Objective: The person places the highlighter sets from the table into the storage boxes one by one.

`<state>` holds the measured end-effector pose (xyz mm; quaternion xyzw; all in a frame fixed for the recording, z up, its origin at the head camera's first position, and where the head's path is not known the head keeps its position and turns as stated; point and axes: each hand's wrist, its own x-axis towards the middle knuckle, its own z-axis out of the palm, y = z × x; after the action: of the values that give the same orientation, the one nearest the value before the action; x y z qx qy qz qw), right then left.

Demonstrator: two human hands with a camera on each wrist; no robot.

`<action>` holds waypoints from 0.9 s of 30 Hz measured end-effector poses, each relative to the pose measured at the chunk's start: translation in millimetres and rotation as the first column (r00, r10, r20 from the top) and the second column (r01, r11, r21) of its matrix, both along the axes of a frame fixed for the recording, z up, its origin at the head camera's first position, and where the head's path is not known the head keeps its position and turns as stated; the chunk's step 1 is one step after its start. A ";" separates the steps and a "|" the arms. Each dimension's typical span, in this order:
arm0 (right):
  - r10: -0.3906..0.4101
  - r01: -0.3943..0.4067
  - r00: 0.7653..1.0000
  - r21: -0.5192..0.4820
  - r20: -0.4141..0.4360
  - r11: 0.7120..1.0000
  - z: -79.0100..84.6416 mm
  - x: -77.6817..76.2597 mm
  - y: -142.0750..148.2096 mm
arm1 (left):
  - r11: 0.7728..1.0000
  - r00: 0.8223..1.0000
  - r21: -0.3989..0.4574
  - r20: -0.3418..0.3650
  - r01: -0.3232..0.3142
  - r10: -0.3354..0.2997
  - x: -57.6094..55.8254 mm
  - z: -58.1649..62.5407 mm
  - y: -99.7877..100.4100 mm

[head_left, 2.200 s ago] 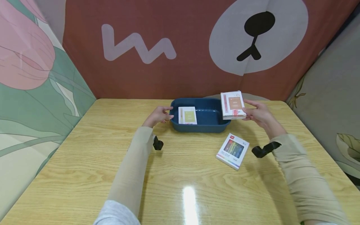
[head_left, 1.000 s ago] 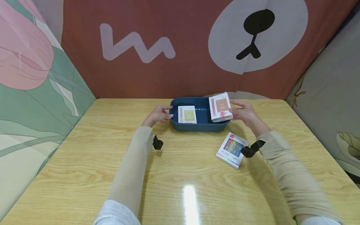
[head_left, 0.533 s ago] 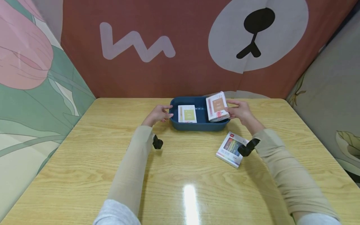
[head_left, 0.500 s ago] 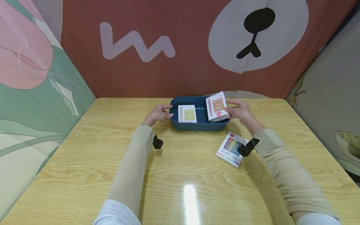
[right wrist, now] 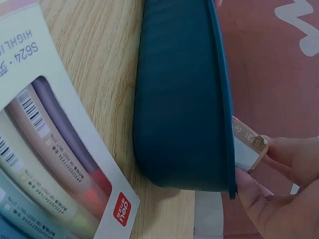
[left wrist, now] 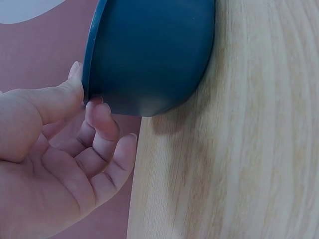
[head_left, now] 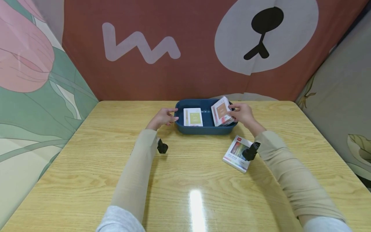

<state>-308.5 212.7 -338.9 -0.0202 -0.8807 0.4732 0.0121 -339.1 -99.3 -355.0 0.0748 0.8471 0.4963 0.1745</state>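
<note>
At the back of the table stands a dark blue plastic bin [head_left: 204, 130]. My left hand [head_left: 162, 118] pinches its left rim, thumb on one side and fingers on the other, as the left wrist view [left wrist: 65, 144] shows. A white box with a yellow-green panel [head_left: 193, 117] lies inside at the left. My right hand [head_left: 242, 113] grips a white box with an orange panel [head_left: 221, 111], tilted in the right end of the bin. In the right wrist view the bin's wall hides most of this box. A box of highlighters [head_left: 237, 156] lies on the table, nearer to me.
The wooden table [head_left: 121, 180] carries the bin and the highlighter box. Behind it hangs a brown cloth [head_left: 162, 80] with a cartoon print, close to the bin's far side. A black wrist camera [head_left: 251, 151] on the right sleeve partly covers the highlighter box.
My right hand has carried the orange-panel box leftward, from above the bin's right rim down into its right end, where it tilts more. The left hand stays on the rim.
</note>
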 end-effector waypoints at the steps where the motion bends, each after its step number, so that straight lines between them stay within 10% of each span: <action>1: -0.001 0.001 1.000 0.010 0.001 1.000 -0.1 -0.4 -0.6 | 1.000 1.000 -0.001 -0.001 0.000 0.000 -0.1 -0.1 -0.1; 27: 0.062 -0.038 0.996 0.298 -0.070 0.954 -5.8 1.3 -10.4 | 1.000 1.000 0.005 -0.009 -0.002 0.002 -1.1 -0.9 0.1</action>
<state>-307.2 202.3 -344.6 0.0227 -0.9406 0.3366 0.0374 -340.2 -99.2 -356.0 0.0767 0.8468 0.4981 0.1702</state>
